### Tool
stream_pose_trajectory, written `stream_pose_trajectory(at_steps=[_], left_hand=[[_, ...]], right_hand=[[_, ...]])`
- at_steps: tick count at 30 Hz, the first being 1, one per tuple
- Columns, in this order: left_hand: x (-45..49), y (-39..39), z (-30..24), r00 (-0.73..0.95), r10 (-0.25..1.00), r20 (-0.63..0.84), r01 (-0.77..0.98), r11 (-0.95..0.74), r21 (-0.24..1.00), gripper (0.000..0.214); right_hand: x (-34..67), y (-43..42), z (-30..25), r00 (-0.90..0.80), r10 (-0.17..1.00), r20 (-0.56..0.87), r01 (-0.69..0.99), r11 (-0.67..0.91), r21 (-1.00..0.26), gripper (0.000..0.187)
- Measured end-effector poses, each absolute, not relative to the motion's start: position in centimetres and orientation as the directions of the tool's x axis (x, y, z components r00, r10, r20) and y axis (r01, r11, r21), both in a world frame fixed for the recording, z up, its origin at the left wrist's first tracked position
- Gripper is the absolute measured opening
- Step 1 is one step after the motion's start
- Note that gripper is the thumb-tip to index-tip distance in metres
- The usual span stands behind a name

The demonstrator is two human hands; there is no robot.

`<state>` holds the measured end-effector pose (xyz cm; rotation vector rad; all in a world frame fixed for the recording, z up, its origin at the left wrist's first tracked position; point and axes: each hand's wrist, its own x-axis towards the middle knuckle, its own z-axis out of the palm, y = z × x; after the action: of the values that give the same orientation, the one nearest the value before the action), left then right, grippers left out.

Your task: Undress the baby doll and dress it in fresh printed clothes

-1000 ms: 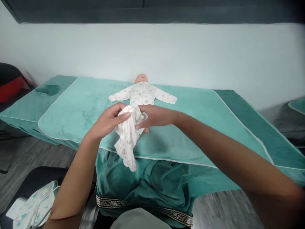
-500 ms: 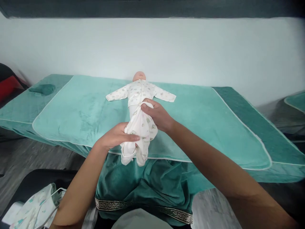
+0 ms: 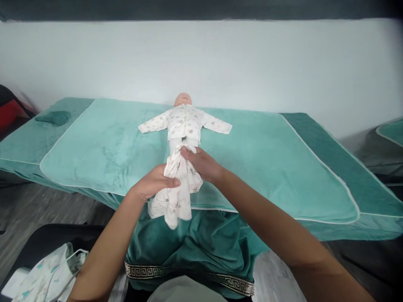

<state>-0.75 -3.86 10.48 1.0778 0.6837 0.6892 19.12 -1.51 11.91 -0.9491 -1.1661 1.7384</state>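
Observation:
A baby doll lies on its back on the bed, arms spread, in a white long-sleeved printed top. White printed baby pants are bunched between my hands, over the doll's lower body, with their loose ends hanging near the bed's front edge. My left hand grips the side of the pants, thumb on top. Higher up, my right hand pinches the gathered upper part with its thumb. The doll's legs are mostly hidden behind the cloth.
A light green blanket covers the bed, with darker green cover at its ends. At lower left, a black chair holds folded printed cloth. A white wall stands behind the bed.
My right hand has drawn the top of the pants slightly toward me, baring the hem of the doll's top. The pants' lower ends have shifted and spread.

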Motion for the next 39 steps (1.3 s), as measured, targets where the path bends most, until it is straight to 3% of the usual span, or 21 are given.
stream_pose_trajectory(at_steps=[2,4,7,10,14,17,21,23,25,29,31,34,37,39], left_hand=[[-0.9,-3.8,10.4,0.592,0.788,-0.168,-0.149,0.311,0.939,0.059],[-0.7,-3.6,10.3,0.465,0.877,-0.119,-0.268,0.268,0.926,0.054],[0.1,-3.6,9.7,0.312,0.948,-0.070,-0.391,0.195,0.900,0.046],[0.6,-4.1,8.7,0.350,0.928,-0.127,-0.344,0.254,0.904,0.045],[-0.1,-5.2,7.7,0.584,0.759,-0.288,-0.095,0.417,0.904,0.057],[-0.5,-5.3,7.7,0.733,0.587,-0.343,0.118,0.386,0.915,0.056],[1.2,-3.7,8.0,0.532,0.819,-0.215,0.270,0.076,0.960,0.035],[2.7,-2.4,8.0,0.411,0.905,-0.110,0.426,-0.084,0.901,0.020],[4.3,-1.4,7.9,0.379,0.924,-0.055,0.580,-0.191,0.792,0.014],[6.3,-0.4,8.0,0.447,0.889,-0.100,0.742,-0.306,0.597,0.026],[6.5,-0.3,8.1,0.460,0.879,-0.128,0.732,-0.294,0.614,0.031],[6.0,0.2,8.7,0.529,0.840,-0.122,0.521,-0.208,0.828,0.034],[4.9,1.4,9.7,0.715,0.684,-0.144,0.261,-0.070,0.963,0.048],[4.3,2.6,10.4,0.802,0.563,-0.198,0.237,0.004,0.971,0.058]], right_hand=[[18.8,-1.9,11.4,-0.359,0.920,-0.157,-0.245,-0.255,-0.935,0.057],[18.8,-2.3,10.7,-0.389,0.908,-0.157,-0.224,-0.258,-0.940,0.060],[19.5,-2.7,9.5,-0.542,0.826,-0.154,-0.044,-0.212,-0.976,0.057],[20.4,-3.3,8.1,-0.630,0.751,-0.200,0.067,-0.204,-0.977,0.052],[21.6,-4.7,5.6,-0.430,0.886,-0.173,-0.082,-0.229,-0.970,0.041],[22.3,-5.7,3.4,-0.192,0.974,-0.124,-0.124,-0.149,-0.981,0.033],[22.6,-6.2,0.6,0.040,0.999,-0.012,0.014,-0.013,-1.000,0.021],[22.4,-5.9,-0.3,0.140,0.989,0.049,0.145,0.028,-0.989,0.022],[22.2,-5.2,-0.7,0.219,0.972,0.082,0.270,0.021,-0.963,0.028],[22.0,-4.0,-0.5,0.251,0.967,0.041,0.365,-0.056,-0.929,0.039],[22.2,-3.5,-0.5,0.226,0.974,0.024,0.315,-0.049,-0.948,0.039],[23.0,-2.8,-0.8,0.217,0.975,0.040,0.164,0.004,-0.986,0.038],[24.1,-1.7,-1.2,0.224,0.967,0.118,0.094,0.099,-0.991,0.028],[24.7,-0.7,-1.1,0.224,0.959,0.171,0.083,0.156,-0.984,0.021]])
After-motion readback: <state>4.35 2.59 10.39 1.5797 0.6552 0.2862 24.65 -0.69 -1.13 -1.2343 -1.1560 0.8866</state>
